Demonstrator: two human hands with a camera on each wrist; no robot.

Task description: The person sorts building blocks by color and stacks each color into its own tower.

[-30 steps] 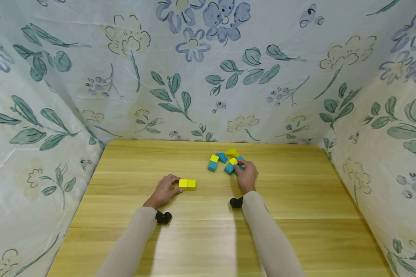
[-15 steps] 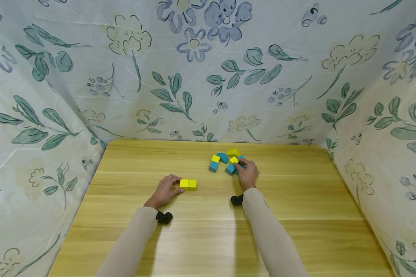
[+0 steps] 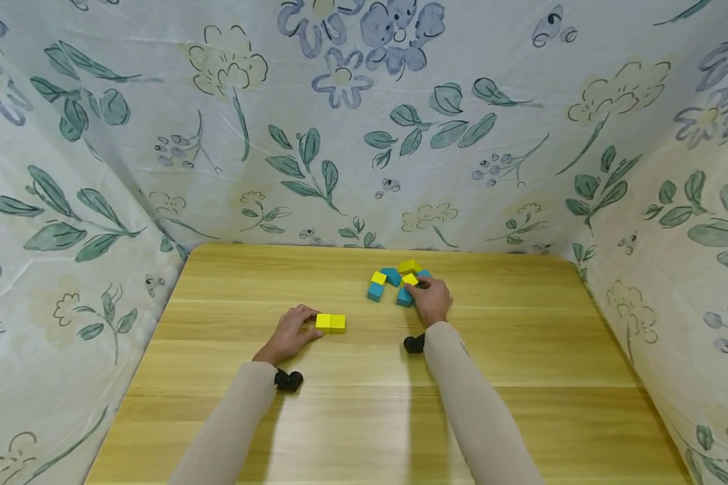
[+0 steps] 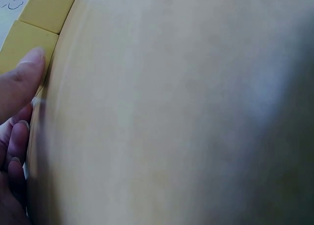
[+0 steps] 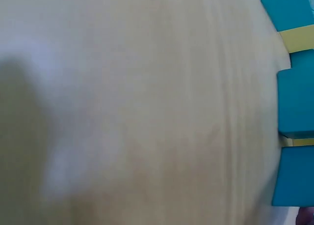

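Observation:
In the head view, my left hand (image 3: 291, 331) holds the left one of two yellow blocks (image 3: 330, 323) that sit side by side. The left wrist view shows its thumb (image 4: 30, 70) on the near face of that yellow block (image 4: 24, 43). Farther back to the right, my right hand (image 3: 433, 300) pinches a yellow block (image 3: 410, 279) amid a loose group. A blue block (image 3: 404, 297) stands just in front of it, partly behind the hand. In the right wrist view only a fingertip (image 5: 305, 216) shows, beside a blue block (image 5: 297, 176).
Left of the right hand, a blue block (image 3: 375, 292) stands before a yellow one (image 3: 379, 277). A blue angled block (image 3: 391, 276) and a yellow triangular block (image 3: 409, 266) lie behind. A floral cloth (image 3: 315, 168) rises along the back edge of the wooden table (image 3: 352, 417).
My right hand, still on the yellow block, has shifted very slightly, now covering more of the blue blocks near it. The left hand stays at its yellow block; the head view has drifted a little.

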